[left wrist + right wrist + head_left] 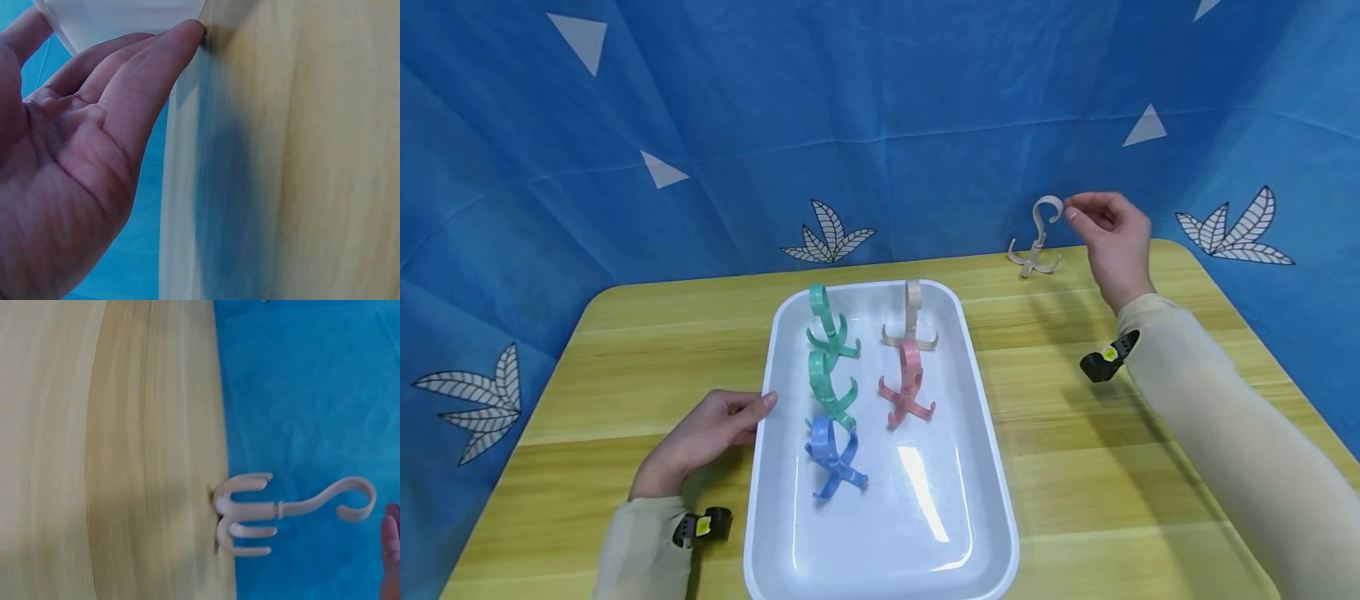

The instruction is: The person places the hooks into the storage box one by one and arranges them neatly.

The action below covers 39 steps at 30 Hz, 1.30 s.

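My left hand holds the left rim of a white plastic tray, thumb on the rim and fingers against its outer side. In the left wrist view, those fingers reach beneath the tray's edge. A beige pronged hanging hook stands upright near the table's back edge, its curved end up. Just right of that curved end is my right hand, its thumb and fingers bent. In the right wrist view, a small gap separates the fingertips from the beige hook.
Inside the tray stand two green hooks, a blue hook, a pink hook and another beige hook. The wooden table ends at a blue patterned cloth behind it.
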{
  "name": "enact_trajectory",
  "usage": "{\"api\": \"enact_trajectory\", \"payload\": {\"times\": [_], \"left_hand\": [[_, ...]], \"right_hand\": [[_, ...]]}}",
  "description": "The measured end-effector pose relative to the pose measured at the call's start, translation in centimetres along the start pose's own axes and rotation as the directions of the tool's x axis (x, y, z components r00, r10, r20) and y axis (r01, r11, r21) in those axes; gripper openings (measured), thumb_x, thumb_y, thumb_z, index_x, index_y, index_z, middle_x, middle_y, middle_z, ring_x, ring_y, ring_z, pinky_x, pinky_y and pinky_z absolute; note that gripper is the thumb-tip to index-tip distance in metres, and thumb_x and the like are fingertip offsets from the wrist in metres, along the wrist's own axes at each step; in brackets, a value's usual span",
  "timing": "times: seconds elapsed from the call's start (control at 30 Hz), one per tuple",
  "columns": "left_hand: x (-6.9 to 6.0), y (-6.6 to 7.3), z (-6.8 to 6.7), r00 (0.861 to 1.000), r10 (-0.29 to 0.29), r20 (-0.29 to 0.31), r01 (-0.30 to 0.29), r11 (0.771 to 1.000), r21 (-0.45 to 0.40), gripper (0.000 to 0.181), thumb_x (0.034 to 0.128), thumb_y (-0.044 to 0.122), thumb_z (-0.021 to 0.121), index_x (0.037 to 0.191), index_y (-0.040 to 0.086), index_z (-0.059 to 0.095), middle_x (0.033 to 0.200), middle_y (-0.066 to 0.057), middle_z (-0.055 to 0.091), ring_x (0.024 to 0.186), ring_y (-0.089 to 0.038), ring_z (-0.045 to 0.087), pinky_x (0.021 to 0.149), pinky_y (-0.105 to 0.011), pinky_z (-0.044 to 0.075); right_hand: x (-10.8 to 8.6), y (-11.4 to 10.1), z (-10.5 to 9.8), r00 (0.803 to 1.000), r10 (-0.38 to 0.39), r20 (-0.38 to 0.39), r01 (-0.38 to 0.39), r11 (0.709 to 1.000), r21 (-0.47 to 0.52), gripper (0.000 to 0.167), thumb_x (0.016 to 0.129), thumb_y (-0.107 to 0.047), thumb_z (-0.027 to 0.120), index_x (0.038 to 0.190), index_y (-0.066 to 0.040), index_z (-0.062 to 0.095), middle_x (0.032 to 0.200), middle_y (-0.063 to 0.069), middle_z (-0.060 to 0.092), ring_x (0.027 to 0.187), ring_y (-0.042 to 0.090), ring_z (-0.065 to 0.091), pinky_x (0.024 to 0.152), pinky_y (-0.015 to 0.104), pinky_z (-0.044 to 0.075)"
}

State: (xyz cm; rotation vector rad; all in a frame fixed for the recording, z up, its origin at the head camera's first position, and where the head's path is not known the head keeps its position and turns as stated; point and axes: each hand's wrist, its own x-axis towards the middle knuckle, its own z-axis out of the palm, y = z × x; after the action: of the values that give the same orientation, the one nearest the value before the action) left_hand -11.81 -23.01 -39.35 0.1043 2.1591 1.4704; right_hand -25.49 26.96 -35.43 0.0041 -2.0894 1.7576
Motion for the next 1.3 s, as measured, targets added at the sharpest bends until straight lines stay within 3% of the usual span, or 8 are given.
{"api": "enact_trajectory", "payload": {"times": [0.23,0.37,0.6,0.77,1.0,1.17,1.3], "left_hand": [[0.1,0.0,-0.1,1.0,0.012,-0.004,-0.012,1.0,-0.005,0.056,0.1024,0.04,0.053,0.131,-0.007,0.058,0.115,-0.017,0.067,0.1,-0.028,0.068,0.088,-0.04,0.053],[0.0,0.0,-0.3,1.0,0.029,0.003,-0.029,1.0,-0.006,0.055,0.1034,0.038,0.051,0.132,-0.009,0.056,0.116,-0.019,0.066,0.1,-0.029,0.068,0.088,-0.04,0.053],[0.1,-0.1,-0.1,1.0,-0.016,-0.012,0.016,1.0,0.003,0.058,0.1015,0.044,0.053,0.132,-0.006,0.058,0.115,-0.016,0.068,0.099,-0.028,0.068,0.09,-0.041,0.052],[0.2,-0.2,-0.1,1.0,-0.008,-0.005,0.008,1.0,0.016,0.057,0.1021,0.044,0.051,0.132,-0.005,0.059,0.114,-0.015,0.068,0.098,-0.028,0.069,0.09,-0.042,0.052],[0.1,-0.2,-0.1,1.0,-0.01,-0.008,0.01,1.0,0.022,0.057,0.1022,0.044,0.051,0.131,-0.005,0.06,0.113,-0.015,0.068,0.098,-0.027,0.069,0.09,-0.042,0.052],[0.0,0.0,-0.1,1.0,0.005,-0.001,-0.005,1.0,0.01,0.055,0.1027,0.041,0.052,0.131,-0.006,0.059,0.115,-0.016,0.067,0.1,-0.027,0.068,0.089,-0.041,0.052],[-0.1,0.0,-0.1,1.0,0.025,-0.001,-0.025,1.0,0.005,0.053,0.1036,0.038,0.051,0.13,-0.007,0.059,0.115,-0.017,0.067,0.1,-0.027,0.068,0.088,-0.04,0.052]], "right_hand": [[1.2,1.4,0.3,0.997,0.073,-0.018,-0.075,0.995,-0.067,0.039,0.097,-0.022,0.065,0.132,-0.005,0.06,0.133,0.012,0.056,0.118,0.015,0.055,0.101,0.027,0.041],[1.7,1.7,0.6,0.991,0.134,0.024,-0.13,0.986,-0.107,0.049,0.098,-0.026,0.063,0.141,-0.006,0.052,0.141,0.014,0.049,0.125,0.017,0.05,0.105,0.029,0.039],[3.0,1.9,0.8,0.977,0.175,0.119,-0.153,0.973,-0.171,0.058,0.099,-0.035,0.058,0.148,-0.009,0.044,0.148,0.01,0.044,0.133,0.018,0.043,0.109,0.035,0.033],[3.3,2.2,0.9,0.971,0.197,0.132,-0.172,0.968,-0.184,0.052,0.101,-0.037,0.053,0.145,-0.009,0.049,0.141,0.01,0.05,0.128,0.021,0.047,0.108,0.039,0.035],[3.3,2.6,1.0,0.975,0.198,0.103,-0.183,0.973,-0.143,0.041,0.1,-0.03,0.058,0.131,-0.004,0.058,0.127,0.009,0.057,0.116,0.018,0.054,0.104,0.038,0.04],[3.3,2.7,0.8,0.968,0.226,0.106,-0.22,0.973,-0.065,0.031,0.096,-0.027,0.064,0.118,-0.005,0.062,0.113,0.002,0.062,0.106,0.015,0.06,0.102,0.037,0.042],[3.3,2.8,0.6,0.966,0.227,0.12,-0.233,0.972,0.033,0.027,0.093,-0.023,0.069,0.111,-0.004,0.062,0.105,0.0,0.063,0.101,0.014,0.062,0.096,0.028,0.047]]}}
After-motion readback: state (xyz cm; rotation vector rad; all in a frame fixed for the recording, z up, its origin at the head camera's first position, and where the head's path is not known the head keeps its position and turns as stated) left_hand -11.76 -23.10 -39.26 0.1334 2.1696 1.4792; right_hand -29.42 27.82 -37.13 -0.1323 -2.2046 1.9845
